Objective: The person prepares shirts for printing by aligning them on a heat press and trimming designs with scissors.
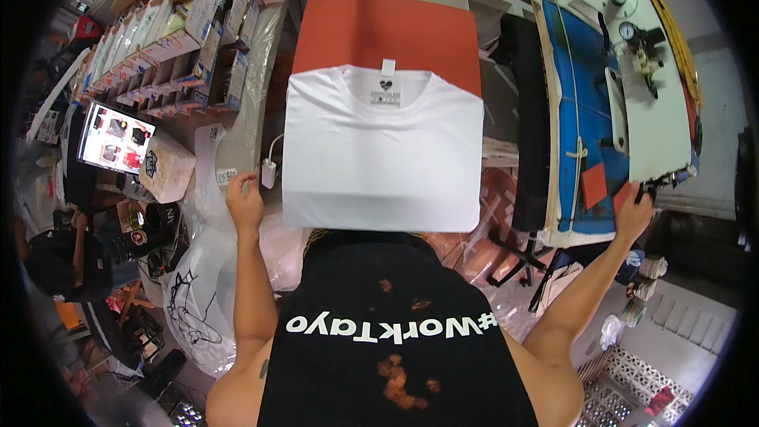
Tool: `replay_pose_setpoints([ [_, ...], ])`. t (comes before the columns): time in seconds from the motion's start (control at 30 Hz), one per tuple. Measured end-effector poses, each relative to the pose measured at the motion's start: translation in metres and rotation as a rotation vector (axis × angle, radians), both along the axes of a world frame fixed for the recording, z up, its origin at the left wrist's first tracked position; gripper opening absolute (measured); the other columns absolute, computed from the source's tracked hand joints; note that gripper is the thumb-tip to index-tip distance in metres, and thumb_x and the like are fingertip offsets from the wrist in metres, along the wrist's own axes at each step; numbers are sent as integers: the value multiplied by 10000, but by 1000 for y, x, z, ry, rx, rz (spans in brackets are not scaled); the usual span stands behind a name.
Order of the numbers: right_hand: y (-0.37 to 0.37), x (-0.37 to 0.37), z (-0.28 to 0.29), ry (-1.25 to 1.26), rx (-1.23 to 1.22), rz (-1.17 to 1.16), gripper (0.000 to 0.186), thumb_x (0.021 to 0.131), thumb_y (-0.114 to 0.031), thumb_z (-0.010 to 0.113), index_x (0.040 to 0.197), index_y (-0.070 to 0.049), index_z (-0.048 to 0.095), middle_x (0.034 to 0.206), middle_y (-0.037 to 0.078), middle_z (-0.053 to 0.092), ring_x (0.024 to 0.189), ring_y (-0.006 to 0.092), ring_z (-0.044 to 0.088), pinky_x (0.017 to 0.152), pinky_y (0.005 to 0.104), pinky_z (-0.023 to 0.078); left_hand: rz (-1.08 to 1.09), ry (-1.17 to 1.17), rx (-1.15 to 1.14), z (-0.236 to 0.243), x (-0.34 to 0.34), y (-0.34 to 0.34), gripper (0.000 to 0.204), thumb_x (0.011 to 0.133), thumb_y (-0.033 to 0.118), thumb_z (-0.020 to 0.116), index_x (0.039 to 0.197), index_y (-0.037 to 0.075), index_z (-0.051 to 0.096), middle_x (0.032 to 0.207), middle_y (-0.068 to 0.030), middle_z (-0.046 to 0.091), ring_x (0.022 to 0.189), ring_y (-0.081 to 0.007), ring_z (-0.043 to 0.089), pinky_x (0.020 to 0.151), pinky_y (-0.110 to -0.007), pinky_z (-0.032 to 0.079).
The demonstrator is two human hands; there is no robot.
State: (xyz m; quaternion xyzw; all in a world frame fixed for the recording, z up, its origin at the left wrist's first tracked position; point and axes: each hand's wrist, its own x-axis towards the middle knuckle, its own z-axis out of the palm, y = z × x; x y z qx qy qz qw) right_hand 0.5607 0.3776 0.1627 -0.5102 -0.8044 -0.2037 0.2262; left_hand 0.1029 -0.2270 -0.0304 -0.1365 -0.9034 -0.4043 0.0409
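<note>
While the left hand (246,204) hangs with its fingers loosely curled and nothing visible in them, the right hand (633,217), well apart from it, reaches to a black handle (650,189) beside the blue pad, and I cannot tell whether its fingers are closed around it. Between the two hands, and nearer the left, lies the white T-shirt (383,166), its smooth, thin cloth spread into a broad, nearly square shape with soft wrinkles at the shoulders, the ribbed round collar pointing away from the body and a small pale tag (388,67) standing up from it. Just beside the left fingers hangs a glossy white plastic adapter (269,175) on a thin cable. Close to the right fingers, a flat orange-red piece (594,185) with straight edges rests on the blue pad (585,63), which has a pale padded border and a cord (560,142) running along its length. The shirt lies on a flat orange-red board (387,24) that shows beyond the collar, ahead of both hands. Beyond the left hand are rows of open cardboard boxes (190,32), a lit screen (117,141) and a crumpled clear plastic bag (202,300); ahead of the right hand, a round gauge (627,30) sits on metal fittings, and behind it a pierced block wall (656,375) shows its lattice
</note>
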Motion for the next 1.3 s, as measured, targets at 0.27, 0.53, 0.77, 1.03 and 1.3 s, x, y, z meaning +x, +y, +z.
replay_pose_setpoints([
  [0.27,-38,-42,18,38,-111,-222,515,883,-561,584,1001,-76,706,1052,226,657,1035,427,591,872,563,435,-63,37,9,3,46,-13,164,833,2,573,971,-5,661,972,-144,659,949,-309,626,869,-375,478],
  [0.53,-162,-126,17,154,-50,201,418,865,-500,667,913,-90,732,899,145,688,988,349,598,878,491,411,-34,-52,70,-3,68,-32,122,823,7,588,919,-11,660,952,-144,658,932,-301,631,864,-380,480],
  [0.77,-233,-175,42,416,25,584,1131,487,-363,957,1451,-140,410,1532,323,140,1339,491,349,1044,528,367,-30,-28,6,-9,79,-75,122,833,11,585,928,-13,658,953,-140,655,924,-296,630,860,-365,479],
  [1.03,-296,-247,34,437,-72,753,1123,497,-393,919,1473,-179,407,1540,358,107,1395,529,235,1101,552,313,84,-137,61,-12,111,-115,119,856,31,584,942,-1,660,964,-134,648,933,-279,628,848,-352,485],
  [1.3,-335,-266,32,408,75,715,1094,517,-488,894,1459,-189,426,1491,409,143,1316,587,298,1040,615,338,-116,54,75,-3,156,-94,121,790,31,594,893,17,656,939,-174,628,954,-361,597,884,-423,472],
])
